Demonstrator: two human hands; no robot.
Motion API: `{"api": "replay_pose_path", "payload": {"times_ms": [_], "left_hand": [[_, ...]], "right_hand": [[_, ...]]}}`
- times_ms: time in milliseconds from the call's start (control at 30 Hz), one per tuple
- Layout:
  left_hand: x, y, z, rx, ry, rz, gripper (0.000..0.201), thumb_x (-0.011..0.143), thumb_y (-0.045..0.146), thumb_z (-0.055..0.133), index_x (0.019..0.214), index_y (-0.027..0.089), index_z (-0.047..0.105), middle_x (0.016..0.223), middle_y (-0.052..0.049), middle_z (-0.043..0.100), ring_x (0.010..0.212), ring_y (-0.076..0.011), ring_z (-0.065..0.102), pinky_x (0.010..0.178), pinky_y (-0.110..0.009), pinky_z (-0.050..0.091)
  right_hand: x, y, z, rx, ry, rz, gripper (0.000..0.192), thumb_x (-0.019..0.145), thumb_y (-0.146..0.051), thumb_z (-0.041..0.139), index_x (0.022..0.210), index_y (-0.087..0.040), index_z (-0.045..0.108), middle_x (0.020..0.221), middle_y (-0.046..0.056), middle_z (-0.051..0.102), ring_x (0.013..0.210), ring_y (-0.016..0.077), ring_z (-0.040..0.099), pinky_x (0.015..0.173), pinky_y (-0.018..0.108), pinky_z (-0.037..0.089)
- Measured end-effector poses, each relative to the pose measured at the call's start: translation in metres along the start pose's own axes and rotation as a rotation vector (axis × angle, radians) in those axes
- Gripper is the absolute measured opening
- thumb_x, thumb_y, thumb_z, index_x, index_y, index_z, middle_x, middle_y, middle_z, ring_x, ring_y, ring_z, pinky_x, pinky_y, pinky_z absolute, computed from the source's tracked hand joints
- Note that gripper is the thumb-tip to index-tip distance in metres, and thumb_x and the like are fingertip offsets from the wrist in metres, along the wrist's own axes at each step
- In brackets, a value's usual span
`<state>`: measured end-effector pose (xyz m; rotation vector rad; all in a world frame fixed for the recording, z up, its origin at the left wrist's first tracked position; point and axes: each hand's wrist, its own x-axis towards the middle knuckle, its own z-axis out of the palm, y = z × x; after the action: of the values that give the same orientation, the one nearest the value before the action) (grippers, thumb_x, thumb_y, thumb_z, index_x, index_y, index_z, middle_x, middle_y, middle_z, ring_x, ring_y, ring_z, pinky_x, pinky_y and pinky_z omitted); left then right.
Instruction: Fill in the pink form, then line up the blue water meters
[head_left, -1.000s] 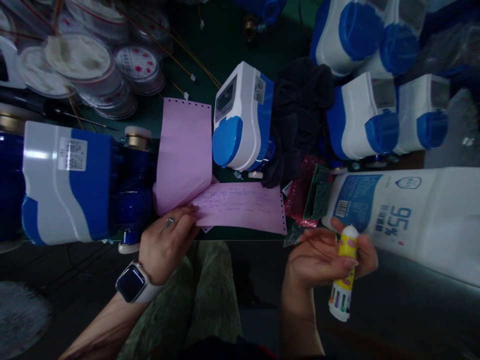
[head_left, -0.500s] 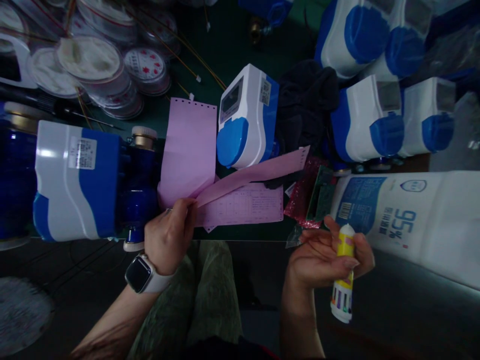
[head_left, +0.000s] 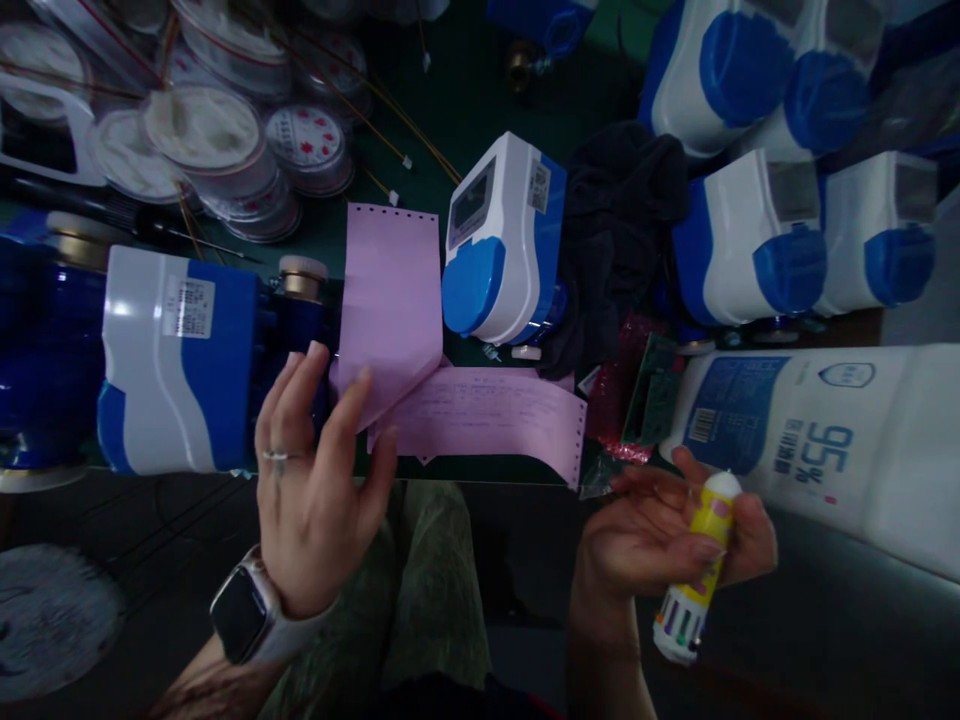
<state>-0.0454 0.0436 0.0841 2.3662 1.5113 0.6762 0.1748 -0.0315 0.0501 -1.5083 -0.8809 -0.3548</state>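
Observation:
Pink perforated paper [head_left: 392, 290] lies folded at the table's front edge, with a printed part [head_left: 487, 410] stretching to the right. My left hand [head_left: 319, 470], wearing a ring and a watch, is spread at the paper's left side; whether its fingertips touch the sheet I cannot tell. In my right hand [head_left: 652, 535] is a thick yellow and white multicolour pen [head_left: 705, 560], its tip pointing up and away. Behind the paper stands a blue and white meter [head_left: 506, 240] with a small display. Another such meter [head_left: 180, 360] lies left of my left hand.
Stacked round spools [head_left: 210, 140] and thin wires fill the back left. More blue and white meters [head_left: 750, 235] stand at the right, beside a dark cloth [head_left: 622, 220]. A green circuit board [head_left: 652, 390], red bubble wrap [head_left: 619, 385] and a large white jug [head_left: 847, 440] are at front right.
My left hand has let go of the pink paper's edge and spread its fingers, moving slightly left. The raised strip has dropped flat. My right hand still holds the pen.

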Motion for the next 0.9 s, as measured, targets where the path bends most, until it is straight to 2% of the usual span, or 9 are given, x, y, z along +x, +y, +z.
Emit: {"api": "replay_pose_path", "payload": {"times_ms": [67,167,267,367,467,633,733,767,900], "left_hand": [[0.007,0.004,0.002,-0.011,-0.053,-0.059,0.068,0.083,0.015,0.060,0.143,0.024,0.030,0.153,-0.013,0.027,0.138,-0.0358,0.029,0.112,-0.063,0.025],[0.012,0.009,0.008,-0.034,-0.106,-0.096,0.069,0.085,0.018,0.057,0.145,0.024,0.024,0.154,-0.014,0.024,0.138,-0.0369,0.029,0.113,-0.069,0.011],[0.016,0.010,0.017,-0.022,-0.087,-0.130,0.069,0.085,0.022,0.059,0.145,0.023,0.025,0.154,-0.017,0.021,0.135,-0.0405,0.032,0.109,-0.073,0.010],[0.026,0.006,0.022,0.026,-0.067,-0.164,0.070,0.084,0.025,0.060,0.144,0.017,0.026,0.151,-0.022,0.025,0.132,-0.0432,0.036,0.108,-0.073,0.016],[0.038,0.003,0.019,0.006,-0.042,-0.160,0.066,0.085,0.024,0.058,0.143,0.015,0.028,0.148,-0.022,0.033,0.135,-0.0408,0.033,0.107,-0.065,0.031],[0.031,0.014,0.009,-0.117,0.085,-0.137,0.062,0.084,0.019,0.060,0.140,0.023,0.033,0.145,-0.015,0.034,0.120,-0.0308,0.052,0.092,-0.045,0.054],[0.011,0.019,0.017,-0.183,0.185,-0.059,0.071,0.081,0.013,0.063,0.141,0.025,0.028,0.139,-0.013,0.040,0.115,-0.0255,0.055,0.084,-0.036,0.058],[0.005,0.020,0.023,-0.202,0.180,0.000,0.070,0.080,0.011,0.064,0.140,0.025,0.030,0.136,-0.012,0.045,0.113,-0.0236,0.056,0.082,-0.033,0.058],[-0.008,0.020,0.048,-0.209,-0.029,0.428,0.030,0.087,0.011,0.051,0.115,0.021,0.055,0.117,-0.006,0.063,0.083,-0.0175,0.062,0.060,-0.030,0.054]], "right_hand": [[-0.002,0.000,-0.001,-0.003,-0.034,-0.004,0.026,0.088,-0.036,0.042,0.109,-0.024,0.052,0.087,0.004,0.065,0.051,0.0149,0.055,0.033,0.025,0.039],[-0.004,0.001,-0.004,0.011,-0.068,-0.028,0.028,0.089,-0.036,0.043,0.112,-0.024,0.054,0.091,0.005,0.065,0.057,0.0158,0.058,0.035,0.026,0.043],[-0.005,0.003,-0.007,-0.008,-0.093,-0.050,0.030,0.089,-0.035,0.042,0.114,-0.024,0.055,0.094,0.005,0.064,0.057,0.0152,0.059,0.035,0.026,0.044],[-0.005,0.004,-0.008,-0.008,-0.102,-0.043,0.030,0.089,-0.034,0.042,0.114,-0.024,0.055,0.092,0.005,0.065,0.057,0.0153,0.059,0.034,0.025,0.043],[-0.006,0.005,-0.007,0.027,-0.077,-0.060,0.029,0.088,-0.033,0.043,0.112,-0.023,0.056,0.093,0.006,0.065,0.056,0.0149,0.058,0.032,0.024,0.041],[-0.007,0.007,-0.008,0.029,-0.080,-0.037,0.029,0.088,-0.032,0.043,0.112,-0.023,0.056,0.092,0.005,0.065,0.052,0.0141,0.058,0.032,0.024,0.041],[-0.007,0.007,-0.008,0.032,-0.099,-0.011,0.029,0.086,-0.032,0.044,0.111,-0.023,0.056,0.090,0.003,0.065,0.050,0.0121,0.056,0.032,0.023,0.040],[-0.007,0.006,-0.008,0.035,-0.109,0.005,0.029,0.086,-0.032,0.045,0.111,-0.023,0.056,0.090,0.004,0.065,0.049,0.0116,0.056,0.032,0.022,0.040],[-0.006,0.002,-0.007,0.057,-0.130,0.056,0.026,0.087,-0.031,0.045,0.111,-0.023,0.052,0.092,0.004,0.068,0.048,0.0121,0.056,0.032,0.022,0.040]]}}
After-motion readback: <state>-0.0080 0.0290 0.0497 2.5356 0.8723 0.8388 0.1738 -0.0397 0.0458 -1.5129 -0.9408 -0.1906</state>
